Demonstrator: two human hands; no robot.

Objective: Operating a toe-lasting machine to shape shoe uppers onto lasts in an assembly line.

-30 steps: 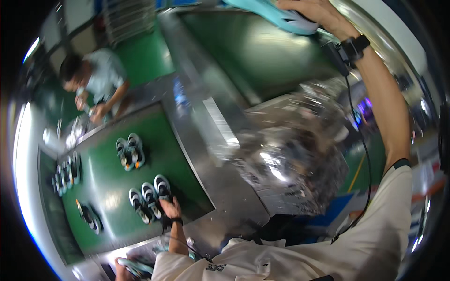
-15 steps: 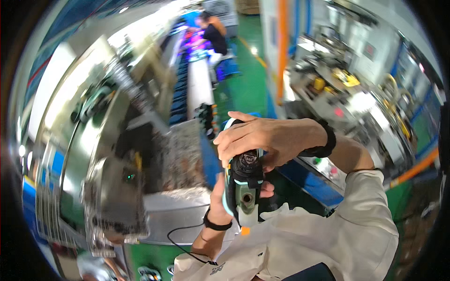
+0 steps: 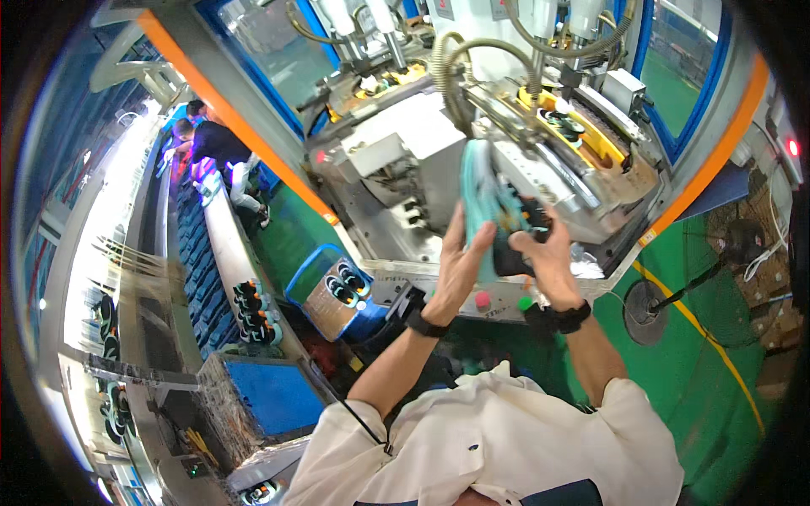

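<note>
In front of me, at the front of a machine, a shoe (image 3: 483,198) with a teal sole and a dark upper is held up on its side, smeared by motion. My left hand (image 3: 460,266) presses along its sole side, thumb against the teal edge. On the other side my right hand (image 3: 548,261) grips the dark upper, thumb on top and fingers wrapped behind it. Both hands are closed on this one shoe. A yellow mould (image 3: 582,139) with a dark shoe part in it lies in the machine beyond my right hand.
Red and green buttons (image 3: 525,304) line the machine's front edge below the shoe. At left, a blue-framed cart (image 3: 342,312) carries a pair of shoes beside a conveyor (image 3: 224,228). A person in dark clothes (image 3: 221,143) works farther along it. A floor fan (image 3: 645,312) stands at right.
My view has swung right, from the conveyor to the machine. The shoe has gone from upright near my chest to tilted and farther out. My right hand has moved from its top to its side.
</note>
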